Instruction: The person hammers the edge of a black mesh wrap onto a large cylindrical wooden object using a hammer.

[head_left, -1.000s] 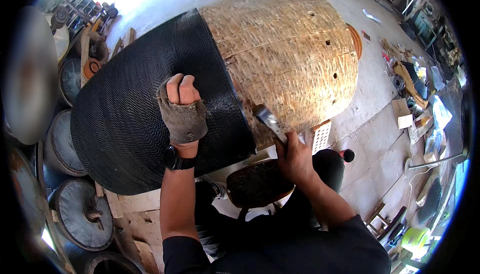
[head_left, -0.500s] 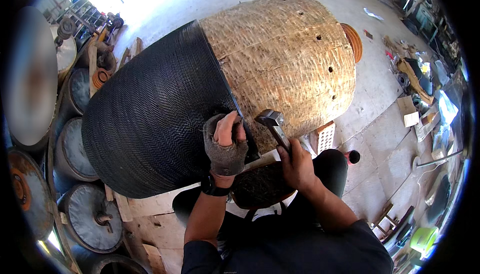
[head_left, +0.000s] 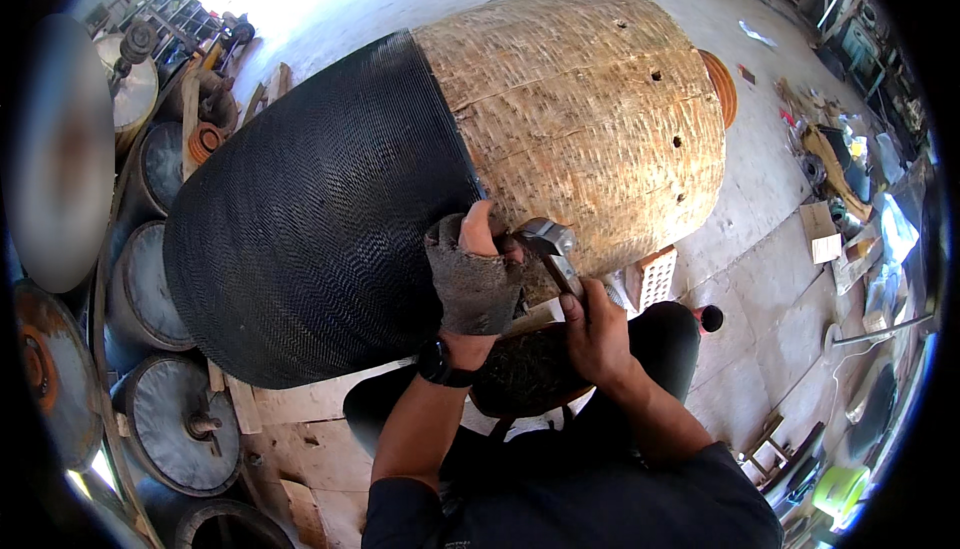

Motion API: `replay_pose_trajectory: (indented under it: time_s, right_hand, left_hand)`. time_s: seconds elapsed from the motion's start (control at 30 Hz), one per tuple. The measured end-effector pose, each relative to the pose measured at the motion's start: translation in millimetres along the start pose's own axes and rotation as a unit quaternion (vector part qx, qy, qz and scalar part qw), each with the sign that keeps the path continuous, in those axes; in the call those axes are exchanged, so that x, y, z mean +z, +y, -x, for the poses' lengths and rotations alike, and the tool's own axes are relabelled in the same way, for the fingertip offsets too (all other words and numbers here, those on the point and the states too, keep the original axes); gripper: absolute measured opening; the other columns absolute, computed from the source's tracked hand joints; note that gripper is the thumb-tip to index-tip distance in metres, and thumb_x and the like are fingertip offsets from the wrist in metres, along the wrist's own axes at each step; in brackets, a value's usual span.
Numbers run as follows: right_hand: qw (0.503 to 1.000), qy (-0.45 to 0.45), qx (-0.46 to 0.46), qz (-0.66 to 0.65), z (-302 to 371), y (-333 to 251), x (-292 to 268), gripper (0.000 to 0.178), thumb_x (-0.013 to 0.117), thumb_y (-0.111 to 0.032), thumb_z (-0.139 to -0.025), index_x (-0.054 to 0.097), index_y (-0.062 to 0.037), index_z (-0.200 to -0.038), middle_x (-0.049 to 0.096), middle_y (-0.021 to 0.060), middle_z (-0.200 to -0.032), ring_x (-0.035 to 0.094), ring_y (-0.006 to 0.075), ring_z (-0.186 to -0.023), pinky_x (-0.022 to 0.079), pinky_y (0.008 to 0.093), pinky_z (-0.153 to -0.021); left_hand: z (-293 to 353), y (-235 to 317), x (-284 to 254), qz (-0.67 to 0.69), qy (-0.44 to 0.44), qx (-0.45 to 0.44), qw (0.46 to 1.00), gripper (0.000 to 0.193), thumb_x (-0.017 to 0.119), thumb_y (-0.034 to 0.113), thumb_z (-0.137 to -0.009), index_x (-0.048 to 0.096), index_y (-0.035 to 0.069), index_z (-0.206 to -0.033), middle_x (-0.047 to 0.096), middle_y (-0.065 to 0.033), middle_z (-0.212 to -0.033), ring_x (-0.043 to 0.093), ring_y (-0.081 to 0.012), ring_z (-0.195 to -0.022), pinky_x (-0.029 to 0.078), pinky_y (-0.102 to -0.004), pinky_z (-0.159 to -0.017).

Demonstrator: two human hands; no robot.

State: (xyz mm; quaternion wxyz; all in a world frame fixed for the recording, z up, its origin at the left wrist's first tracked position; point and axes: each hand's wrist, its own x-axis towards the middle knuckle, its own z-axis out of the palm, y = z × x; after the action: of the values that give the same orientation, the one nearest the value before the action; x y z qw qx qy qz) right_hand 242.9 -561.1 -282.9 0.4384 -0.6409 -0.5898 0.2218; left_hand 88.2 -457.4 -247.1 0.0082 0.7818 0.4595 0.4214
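Observation:
A large wooden roller (head_left: 580, 99) lies before me, its left part covered by a black ridged covering (head_left: 320, 209). My left hand (head_left: 475, 274), in a grey fingerless glove, is at the covering's right edge near the roller's lower side. Its fingers are curled together, and whatever they pinch is too small or hidden to name. My right hand (head_left: 598, 334) grips a hammer (head_left: 550, 244) by the handle. The metal head is just right of my left fingertips, over the bare wood. Between my knees sits a round container (head_left: 530, 374) of small dark pieces, perhaps nails.
Several metal drums or rollers (head_left: 185, 424) line the left side. A white perforated block (head_left: 655, 277) is beside the roller's lower right. By my right knee stands a red and black cylindrical object (head_left: 708, 319). Scraps, cardboard (head_left: 820, 234) and plastic litter the right side.
My left hand has shifted slightly right and its thumb now points up more. The hammer head has come slightly right and sits close to the left fingers. The whole view has tilted a little.

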Motion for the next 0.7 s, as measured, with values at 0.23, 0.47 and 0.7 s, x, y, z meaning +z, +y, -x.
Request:
replay_pose_trajectory:
  time_s: [0.23, 0.47, 0.7]
  right_hand:
    - [0.998, -0.019, -0.026, 0.061, -9, -8, -5, 0.022, 0.059, -0.014, -0.097, 0.051, 0.0008, -0.110, 0.063, 0.0273, -0.079, 0.064, 0.0484, -0.074, 0.051, 0.0504, -0.063]
    - [0.995, -0.041, 0.022, 0.084, -14, -7, -2, 0.022, 0.057, -0.014, -0.098, 0.052, 0.0014, -0.112, 0.062, 0.0251, -0.079, 0.064, 0.0458, -0.072, 0.052, 0.0470, -0.063]
    - [0.996, 0.003, -0.040, 0.076, -7, -2, -2, 0.021, 0.057, -0.016, -0.097, 0.053, 0.0030, -0.105, 0.062, 0.0270, -0.075, 0.062, 0.0487, -0.069, 0.050, 0.0475, -0.059]
  left_hand:
    - [3, 2, 3, 0.078, -0.022, -0.051, 0.995, 0.057, 0.068, 0.009, -0.083, 0.046, 0.001, -0.135, 0.059, -0.0107, -0.098, 0.058, -0.0268, -0.089, 0.044, -0.0450, -0.083]
    - [6, 14, -5, -0.009, -0.021, -0.077, 0.997, 0.070, 0.068, 0.003, -0.079, 0.039, -0.005, -0.142, 0.058, -0.0162, -0.109, 0.057, -0.0343, -0.102, 0.041, -0.0528, -0.096]
    - [101, 8, 4, 0.028, -0.080, 0.071, 0.994, 0.047, 0.070, 0.018, -0.081, 0.057, 0.000, -0.123, 0.059, -0.0165, -0.110, 0.058, -0.0356, -0.100, 0.047, -0.0523, -0.089]
